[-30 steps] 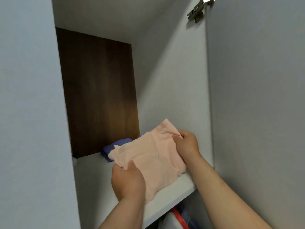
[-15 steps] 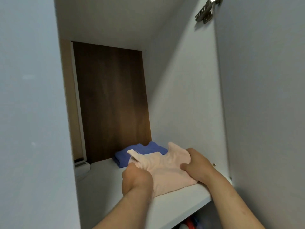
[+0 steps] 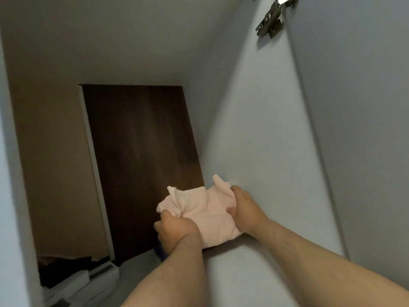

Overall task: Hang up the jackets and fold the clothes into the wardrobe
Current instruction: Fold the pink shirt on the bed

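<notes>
Pink cloth [image 3: 208, 216] low centre, bunched on shelf [image 3: 223, 260], tight against right wall [image 3: 265, 129]
Gripped at both ends: left hand [image 3: 174, 231] on lower-left corner, right hand [image 3: 245, 211] on right edge; long axis left-right between them, probably just needs shoving straight back.

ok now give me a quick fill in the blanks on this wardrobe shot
1. The left hand and right hand both grip a folded ____ garment.
2. The back panel behind it is dark ____.
3. The metal part at top right is a door ____.
Missing words: pink; brown; hinge
</notes>
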### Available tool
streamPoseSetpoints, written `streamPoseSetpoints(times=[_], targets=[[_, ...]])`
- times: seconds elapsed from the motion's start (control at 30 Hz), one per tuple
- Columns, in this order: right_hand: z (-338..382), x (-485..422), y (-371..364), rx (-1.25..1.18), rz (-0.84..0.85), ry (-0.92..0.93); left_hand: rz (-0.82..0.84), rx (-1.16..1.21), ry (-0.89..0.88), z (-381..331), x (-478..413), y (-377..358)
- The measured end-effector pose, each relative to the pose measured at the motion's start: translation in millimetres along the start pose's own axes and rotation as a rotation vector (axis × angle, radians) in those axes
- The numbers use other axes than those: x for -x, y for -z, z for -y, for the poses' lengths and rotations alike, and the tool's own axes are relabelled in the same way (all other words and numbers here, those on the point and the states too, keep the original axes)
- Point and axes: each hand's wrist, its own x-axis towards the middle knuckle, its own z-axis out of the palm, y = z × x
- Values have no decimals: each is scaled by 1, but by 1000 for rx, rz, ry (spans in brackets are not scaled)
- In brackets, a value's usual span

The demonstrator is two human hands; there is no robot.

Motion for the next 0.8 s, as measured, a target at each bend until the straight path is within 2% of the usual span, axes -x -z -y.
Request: streamPoseSetpoints(times=[0.13, 0.3, 0.37, 0.5, 0.53, 0.6, 0.67, 0.73, 0.8], targets=[[5, -41, -33, -14, 8, 63, -74, 50, 184, 16, -41, -22], [-10, -72, -78, -107, -28, 138, -113, 155, 122, 25, -76, -32], [-27, -81, -86, 11, -5, 137, -88, 131, 146, 43, -76, -36], [-45, -82, -94, 500, 173, 90, 94, -8, 284, 81, -54, -39], [-45, -78, -98, 543, 189, 81, 79, -82, 239, 83, -52, -36], [-41, -71, -106, 607, 160, 117, -6, -307, 27, 83, -52, -30], [-38, -67, -112, 651, 52, 305, -18, -584, -286, 81, -49, -27], [-37, -63, -109, 555, 47, 451, 200, -717, -527, 83, -42, -34], [-39, -60, -108, 473, 173, 416, 398, -819, -505, 85, -38, -42]])
